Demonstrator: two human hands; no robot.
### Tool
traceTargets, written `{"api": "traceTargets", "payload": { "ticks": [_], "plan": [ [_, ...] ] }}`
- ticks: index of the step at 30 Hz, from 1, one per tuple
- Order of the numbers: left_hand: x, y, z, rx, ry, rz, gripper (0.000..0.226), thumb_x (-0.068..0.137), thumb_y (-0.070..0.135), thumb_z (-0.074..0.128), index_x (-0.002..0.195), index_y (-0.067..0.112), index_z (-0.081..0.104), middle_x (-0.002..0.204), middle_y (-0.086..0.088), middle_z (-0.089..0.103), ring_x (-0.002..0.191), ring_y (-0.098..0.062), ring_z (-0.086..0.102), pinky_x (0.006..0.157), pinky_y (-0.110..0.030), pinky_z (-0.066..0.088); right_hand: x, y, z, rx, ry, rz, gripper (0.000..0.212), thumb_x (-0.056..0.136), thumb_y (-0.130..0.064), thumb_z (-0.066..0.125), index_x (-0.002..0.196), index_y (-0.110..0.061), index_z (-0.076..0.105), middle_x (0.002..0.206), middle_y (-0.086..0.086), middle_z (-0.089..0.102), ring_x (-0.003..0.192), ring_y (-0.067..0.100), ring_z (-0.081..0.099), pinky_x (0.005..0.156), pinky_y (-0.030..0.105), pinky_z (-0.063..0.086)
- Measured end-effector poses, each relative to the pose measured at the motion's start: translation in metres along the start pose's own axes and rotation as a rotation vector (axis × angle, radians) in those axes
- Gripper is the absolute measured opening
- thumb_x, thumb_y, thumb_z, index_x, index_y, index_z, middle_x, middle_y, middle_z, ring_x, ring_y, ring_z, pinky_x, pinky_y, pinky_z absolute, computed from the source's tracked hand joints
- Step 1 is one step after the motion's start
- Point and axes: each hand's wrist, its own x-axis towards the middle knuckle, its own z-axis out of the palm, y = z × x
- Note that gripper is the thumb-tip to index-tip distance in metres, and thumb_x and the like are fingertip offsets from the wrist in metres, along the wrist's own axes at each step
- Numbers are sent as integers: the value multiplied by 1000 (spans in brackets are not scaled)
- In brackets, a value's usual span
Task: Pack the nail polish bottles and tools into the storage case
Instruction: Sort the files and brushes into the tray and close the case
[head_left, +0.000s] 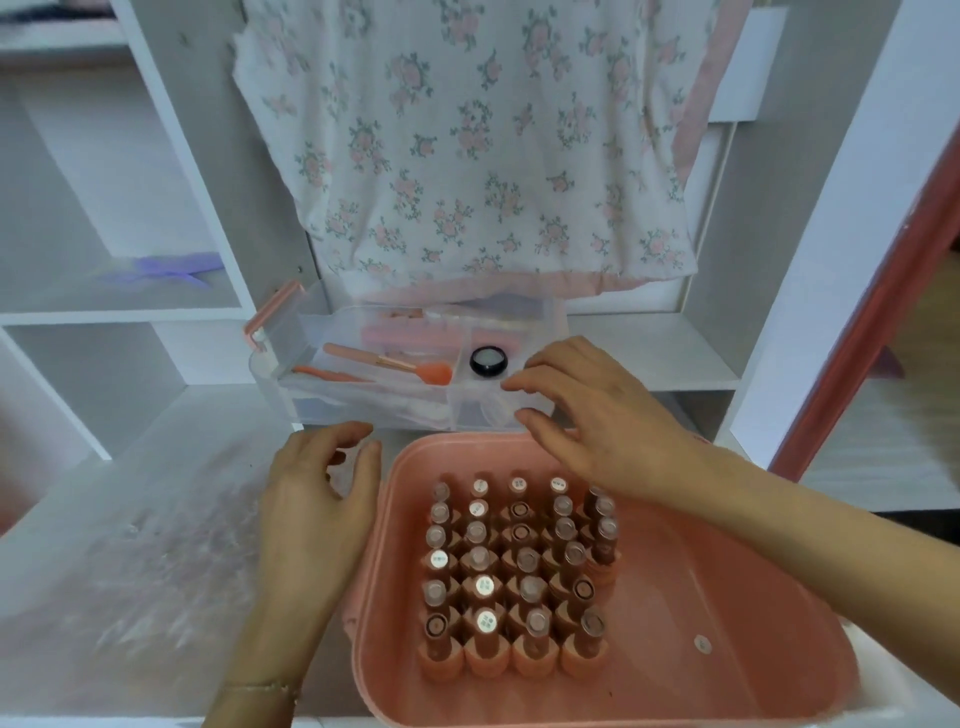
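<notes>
A pink storage case (727, 597) sits low and right of centre, open, with several nail polish bottles (519, 571) standing upright in rows in its left half. Behind it rests a clear plastic tray (322, 395) with a pink handle. The tray holds a pink brush (395, 362), a thin pink tool (332, 375) and a small round black jar (489, 360). My right hand (602, 415) hovers over the tray's near right corner, fingers spread and relaxed, holding nothing. My left hand (317, 499) floats beside the case's left rim, loosely curved and empty.
A crinkled clear plastic sheet (156, 561) covers the white table on the left. White shelves (104, 312) stand behind, with a purple item (166, 267) on one. A floral garment (483, 145) hangs above the tray. A red door frame (883, 312) is on the right.
</notes>
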Motion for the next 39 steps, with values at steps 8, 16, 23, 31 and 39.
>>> {"api": "traceTargets", "payload": {
  "ticks": [8,16,23,31,39],
  "plan": [
    [53,-7,-26,289,-58,215,27,83,33,67,106,20,69,110,-3,64,110,-27,47,91,-38,33,38,6,2,48,-240,-25,19,91,-24,52,96,-14,67,89,-2,68,82,15,60,74,21,36],
    [66,-13,-21,173,-149,420,33,78,47,54,78,20,74,80,9,69,79,-6,57,82,-27,37,48,32,-22,18,-369,14,28,91,-37,43,88,-20,66,75,-7,63,71,6,53,71,20,38],
    [71,-17,-20,133,-80,462,31,75,48,57,76,20,71,79,10,66,82,-4,50,77,-23,33,116,4,20,137,-386,-29,29,92,-34,48,115,-22,60,114,-8,62,96,4,54,82,19,38],
    [83,-28,-25,110,-69,470,38,74,52,58,81,18,73,82,7,65,84,-6,51,81,-24,35,152,-1,75,-175,-555,-121,23,89,-23,48,103,-10,62,108,9,60,96,26,56,71,34,43],
    [93,-31,-34,-28,29,327,16,82,36,53,93,31,63,94,20,59,93,9,51,83,-2,35,146,13,58,123,-298,-68,26,89,-24,47,109,-24,64,91,-12,49,80,-2,41,65,15,35]
  ]
}}
